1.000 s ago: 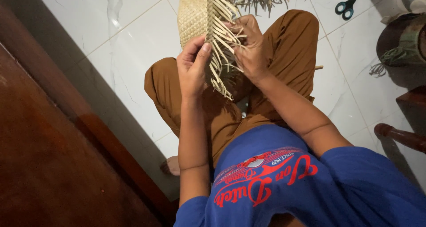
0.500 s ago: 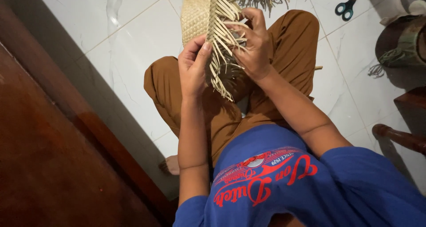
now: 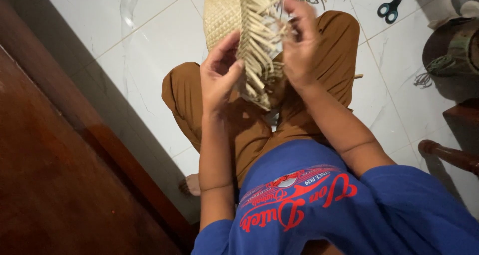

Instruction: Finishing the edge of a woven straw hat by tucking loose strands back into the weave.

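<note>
Scissors point(image 3: 391, 8) lie well apart on white tiles point(image 3: 124, 60) while both hands point(image 3: 219, 78) grip the woven straw piece point(image 3: 247, 30) over the lap.

Woven piece's point(image 3: 234, 15) top — cut off by frame edge — scissors point(image 3: 391, 8) too

Both hands point(image 3: 219, 78) point(image 3: 299, 50) on a half-woven straw piece point(image 3: 249, 40)

Matt straw weave point(image 3: 222, 15), glossy marble floor point(image 3: 144, 45)
</note>
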